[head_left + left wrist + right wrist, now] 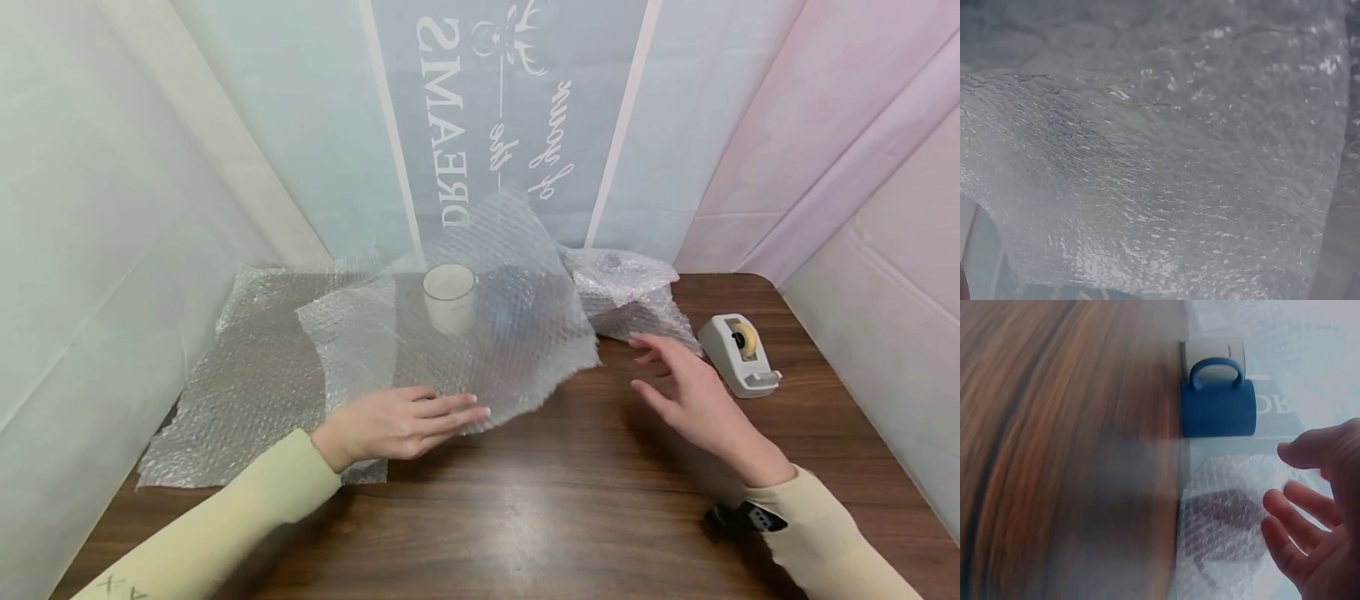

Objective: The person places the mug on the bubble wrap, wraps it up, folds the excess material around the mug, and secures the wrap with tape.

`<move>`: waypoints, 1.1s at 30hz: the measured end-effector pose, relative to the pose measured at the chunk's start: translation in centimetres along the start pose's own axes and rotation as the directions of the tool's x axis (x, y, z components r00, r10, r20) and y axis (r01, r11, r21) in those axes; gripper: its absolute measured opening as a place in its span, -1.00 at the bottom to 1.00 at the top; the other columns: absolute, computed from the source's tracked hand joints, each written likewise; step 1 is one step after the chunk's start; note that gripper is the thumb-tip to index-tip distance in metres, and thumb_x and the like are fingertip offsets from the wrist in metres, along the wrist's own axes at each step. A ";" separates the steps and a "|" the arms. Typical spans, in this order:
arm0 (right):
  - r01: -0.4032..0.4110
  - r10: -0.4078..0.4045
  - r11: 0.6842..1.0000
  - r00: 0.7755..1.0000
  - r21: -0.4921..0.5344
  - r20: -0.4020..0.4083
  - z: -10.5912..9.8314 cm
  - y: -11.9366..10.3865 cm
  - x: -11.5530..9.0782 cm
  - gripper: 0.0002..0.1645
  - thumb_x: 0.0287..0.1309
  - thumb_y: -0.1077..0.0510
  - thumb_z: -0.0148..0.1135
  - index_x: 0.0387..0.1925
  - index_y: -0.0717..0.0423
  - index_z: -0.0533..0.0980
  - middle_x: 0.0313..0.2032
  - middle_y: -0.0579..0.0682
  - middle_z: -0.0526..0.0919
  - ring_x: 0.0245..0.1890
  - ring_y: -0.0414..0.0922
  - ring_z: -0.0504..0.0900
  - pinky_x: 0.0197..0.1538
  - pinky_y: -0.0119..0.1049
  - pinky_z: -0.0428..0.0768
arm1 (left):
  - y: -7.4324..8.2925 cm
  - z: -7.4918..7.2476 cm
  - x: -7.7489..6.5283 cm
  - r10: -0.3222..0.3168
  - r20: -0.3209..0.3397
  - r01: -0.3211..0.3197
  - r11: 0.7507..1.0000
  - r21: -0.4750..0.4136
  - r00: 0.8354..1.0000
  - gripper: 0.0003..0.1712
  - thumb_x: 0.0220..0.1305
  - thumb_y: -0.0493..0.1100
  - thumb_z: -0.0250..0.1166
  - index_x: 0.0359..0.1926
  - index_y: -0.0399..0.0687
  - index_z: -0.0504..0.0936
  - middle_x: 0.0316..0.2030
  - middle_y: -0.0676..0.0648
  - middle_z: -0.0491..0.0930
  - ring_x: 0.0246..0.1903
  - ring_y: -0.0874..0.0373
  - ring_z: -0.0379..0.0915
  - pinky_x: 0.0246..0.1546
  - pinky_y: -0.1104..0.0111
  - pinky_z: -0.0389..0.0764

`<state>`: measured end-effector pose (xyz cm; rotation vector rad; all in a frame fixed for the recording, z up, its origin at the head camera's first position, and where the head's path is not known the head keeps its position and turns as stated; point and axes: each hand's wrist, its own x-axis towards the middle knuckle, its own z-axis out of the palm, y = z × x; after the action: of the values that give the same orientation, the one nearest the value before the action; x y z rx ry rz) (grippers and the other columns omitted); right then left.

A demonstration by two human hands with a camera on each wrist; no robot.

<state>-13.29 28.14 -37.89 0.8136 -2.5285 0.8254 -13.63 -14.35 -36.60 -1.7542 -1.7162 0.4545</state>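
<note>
A translucent sheet of bubble wrap (525, 350) stands raised in the head view, its near edge under the straight fingers of my left hand (408, 421), which pinches it with the thumb hidden. Bubble wrap (1160, 162) fills most of the left wrist view. Behind the sheet is a white mug (452, 304), with a blue mug (510, 292) showing faintly beside it. The right wrist view shows the blue mug (1219, 409) plainly, handle towards the camera. My right hand (697, 404) hovers over the table, fingers loosely bent and holding nothing.
Another bubble wrap sheet (251, 392) lies flat on the left of the wooden table (517, 517). A crumpled bubble wrap bundle (626, 287) sits at the back right. Beyond my right hand stands a white tape dispenser (738, 354). Fabric curtains (300, 125) enclose the table.
</note>
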 end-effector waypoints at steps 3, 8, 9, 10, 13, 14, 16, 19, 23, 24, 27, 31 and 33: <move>0.052 -0.049 0.997 0.998 0.065 -0.045 0.1 -0.5 0.2 -0.08 0.03 0.29 0.51 0.41 0.19 0.31 0.18 0.16 0.46 -0.10 -0.10 0.59 -0.07 -0.50 0.50 | 0.3 0.2 0.6 0.068 0.010 -0.068 0.998 -0.017 0.998 -0.44 0.48 -0.47 -0.24 0.29 -0.16 0.53 0.37 -0.11 0.38 0.30 0.03 0.36 -0.10 0.33 0.58; 0.225 -0.218 0.972 0.970 0.060 -0.109 0.3 -1.0 0.4 -0.51 0.44 -0.12 0.06 0.08 0.12 0.65 0.30 0.32 0.36 -0.05 0.03 0.56 -0.03 -0.45 0.44 | 0.8 0.6 1.3 0.132 0.059 -0.128 0.990 -0.066 0.990 -0.44 0.48 -0.41 -0.21 0.32 -0.07 0.51 0.42 -0.09 0.31 0.32 0.07 0.33 -0.05 0.32 0.55; 0.258 -0.251 0.965 0.961 0.046 -0.118 0.3 -1.0 0.5 -0.54 0.46 -0.12 0.04 -0.03 0.08 0.71 0.27 0.32 0.40 -0.05 0.06 0.55 -0.03 -0.43 0.43 | 0.9 0.7 1.4 0.137 0.070 -0.132 0.988 -0.075 0.988 -0.46 0.48 -0.39 -0.19 0.32 -0.05 0.51 0.43 -0.09 0.29 0.33 0.07 0.32 -0.04 0.32 0.54; 0.284 -0.278 0.958 0.953 0.036 -0.124 0.3 -1.1 0.4 -0.54 0.47 -0.12 0.02 -0.15 0.03 0.75 0.24 0.31 0.44 -0.05 0.08 0.53 -0.02 -0.41 0.41 | 1.0 0.8 1.5 0.141 0.081 -0.135 0.988 -0.077 0.987 -0.47 0.49 -0.36 -0.16 0.33 -0.03 0.50 0.43 -0.09 0.28 0.34 0.08 0.31 -0.03 0.32 0.54; 0.334 -0.329 0.942 0.936 0.023 -0.122 0.2 -1.0 0.3 -0.53 0.48 -0.12 0.03 -0.33 -0.03 0.77 0.10 0.25 0.57 -0.05 0.13 0.51 0.02 -0.35 0.37 | 1.1 0.9 1.7 0.123 0.124 -0.110 0.989 -0.102 0.985 -0.50 0.47 -0.29 -0.06 0.35 0.02 0.47 0.45 -0.10 0.24 0.36 0.08 0.27 0.02 0.33 0.53; 0.342 -0.338 0.939 0.934 0.021 -0.117 0.2 -0.9 0.2 -0.52 0.48 -0.12 0.03 -0.35 -0.03 0.77 0.06 0.22 0.60 -0.05 0.13 0.50 0.03 -0.36 0.35 | 1.1 0.9 1.6 0.109 0.138 -0.093 0.989 -0.113 0.985 -0.50 0.47 -0.27 -0.02 0.36 0.03 0.47 0.46 -0.11 0.23 0.36 0.08 0.26 0.03 0.33 0.52; 0.352 -0.348 0.936 0.932 0.024 -0.105 0.1 -0.8 -0.1 -0.51 0.48 -0.12 0.03 -0.37 -0.02 0.77 -0.02 0.18 0.63 -0.06 0.12 0.50 0.08 -0.39 0.31 | 1.1 0.9 1.5 0.071 0.158 -0.049 0.989 -0.141 0.985 -0.48 0.43 -0.25 0.03 0.38 0.04 0.45 0.46 -0.11 0.22 0.37 0.08 0.24 0.05 0.33 0.52; 0.347 -0.342 0.937 0.935 0.044 -0.094 -0.1 -0.5 -0.6 -0.53 0.47 -0.11 0.06 -0.41 -0.02 0.75 -0.09 0.12 0.66 -0.06 0.09 0.50 0.15 -0.44 0.26 | 0.9 1.0 1.3 -0.028 0.143 0.062 0.969 -0.241 0.989 -0.54 0.48 -0.11 0.06 0.35 0.06 0.49 0.43 -0.09 0.28 0.35 0.07 0.29 0.08 0.30 0.53; 0.343 -0.336 0.938 0.937 0.055 -0.098 -0.2 0.1 -1.3 -0.53 0.44 -0.11 0.11 -0.50 -0.01 0.70 -0.19 0.07 0.65 -0.11 0.06 0.49 0.13 -0.44 0.27 | 0.3 1.3 0.8 -0.159 0.079 0.177 0.911 -0.371 0.984 -0.52 0.46 0.12 0.10 0.24 0.02 0.60 0.34 -0.11 0.41 0.25 0.03 0.43 0.08 0.20 0.56; 0.345 -0.339 0.937 0.936 0.052 -0.099 -0.2 0.3 -1.5 -0.52 0.43 -0.12 0.12 -0.54 0.00 0.68 -0.21 0.07 0.63 -0.13 0.06 0.49 0.12 -0.44 0.27 | 0.0 1.4 0.6 -0.184 0.073 0.197 0.899 -0.390 0.980 -0.50 0.44 0.15 0.12 0.22 0.00 0.62 0.32 -0.12 0.44 0.23 0.01 0.45 0.08 0.17 0.57; 0.359 -0.354 0.932 0.931 0.044 -0.087 -0.4 0.8 -2.1 -0.47 0.42 -0.15 0.10 -0.60 0.02 0.63 -0.27 0.08 0.58 -0.17 0.05 0.47 0.09 -0.42 0.27 | -0.6 1.5 -0.4 -0.241 0.119 0.269 0.863 -0.427 0.963 -0.49 0.38 0.13 0.19 0.20 -0.05 0.63 0.30 -0.14 0.46 0.21 -0.03 0.46 0.13 0.12 0.52; 0.346 -0.345 0.937 0.938 0.046 -0.033 -0.8 1.1 -3.2 -0.42 0.45 -0.19 0.02 -0.59 0.01 0.63 -0.29 0.05 0.54 -0.17 0.00 0.45 0.08 -0.46 0.28 | -1.2 1.6 -1.9 -0.319 0.282 0.418 0.791 -0.446 0.905 -0.44 0.40 0.11 0.20 0.28 -0.07 0.55 0.38 -0.13 0.36 0.31 -0.07 0.33 0.26 0.06 0.39; 0.321 -0.321 0.946 0.947 0.043 0.017 -1.1 1.2 -3.8 -0.40 0.46 -0.22 -0.03 -0.57 -0.03 0.65 -0.26 0.02 0.54 -0.15 -0.04 0.45 0.04 -0.49 0.31 | -1.4 1.8 -2.7 -0.354 0.354 0.489 0.748 -0.448 0.866 -0.39 0.40 0.16 0.19 0.33 -0.05 0.49 0.44 -0.12 0.27 0.37 -0.07 0.22 0.32 0.05 0.30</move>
<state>-10.98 31.19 -39.40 1.2145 -2.3150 0.7600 -16.03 -16.67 -37.52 -1.6066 -2.5330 -0.0215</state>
